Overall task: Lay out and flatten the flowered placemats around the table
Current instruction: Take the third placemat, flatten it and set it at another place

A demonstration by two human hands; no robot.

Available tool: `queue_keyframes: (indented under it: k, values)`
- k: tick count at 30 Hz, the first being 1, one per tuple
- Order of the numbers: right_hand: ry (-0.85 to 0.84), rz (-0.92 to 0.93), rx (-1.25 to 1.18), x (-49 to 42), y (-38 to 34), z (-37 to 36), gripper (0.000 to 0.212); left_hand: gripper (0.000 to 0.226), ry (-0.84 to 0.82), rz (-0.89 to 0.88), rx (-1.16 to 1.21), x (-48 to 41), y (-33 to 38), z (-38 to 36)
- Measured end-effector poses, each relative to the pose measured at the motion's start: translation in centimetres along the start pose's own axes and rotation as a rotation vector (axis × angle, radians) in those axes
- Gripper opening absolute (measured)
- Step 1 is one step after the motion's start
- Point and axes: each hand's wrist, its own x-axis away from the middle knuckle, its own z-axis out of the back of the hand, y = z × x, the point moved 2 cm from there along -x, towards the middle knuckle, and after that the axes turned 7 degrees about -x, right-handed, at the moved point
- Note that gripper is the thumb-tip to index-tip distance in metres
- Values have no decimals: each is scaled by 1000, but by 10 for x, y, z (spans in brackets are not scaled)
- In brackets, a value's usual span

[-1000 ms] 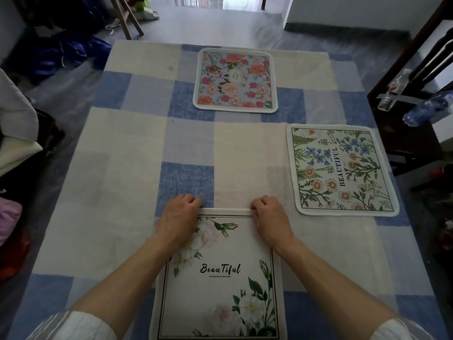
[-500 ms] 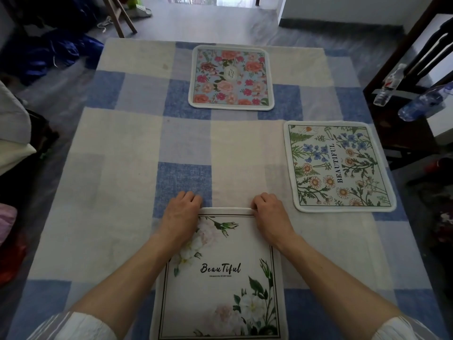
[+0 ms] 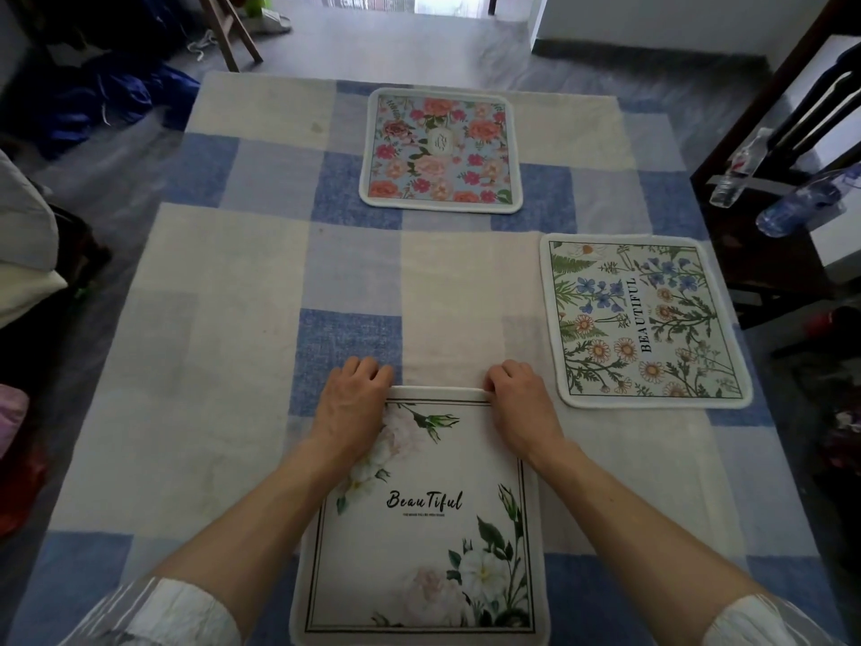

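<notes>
Fingers (image 3: 368, 368) of the left hand (image 3: 351, 405) curled round the far-left corner of the white rose-printed fabric placemat (image 3: 419, 552); the right hand (image 3: 522, 405) gripped its far-right corner on the blue-checked tabletop (image 3: 233, 319).

Hidden beneath left hand (image 3: 350, 405) and right hand (image 3: 522, 405): white placemat (image 3: 419, 561) corners, fingertips perhaps curled under; below grip, print illegible.
</notes>
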Motion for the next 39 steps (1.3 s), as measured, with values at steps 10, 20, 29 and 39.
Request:
queue_keyframes:
  k: [10,20,29,39]
  values:
    - [-24,-45,-46,-2,1,-3,17,26,-25,-14,0,-3,1,2]
    - [13,-27,-131,3,4,-3,8,20,7,-19,54,3,-1,1]
    - [40,36,-94,32,2,-6,38,36,-8,-75,17,26,3,-2]
    - [-26,-36,-4,85,-6,-19,55,36,-72,-88,11,73,8,2]
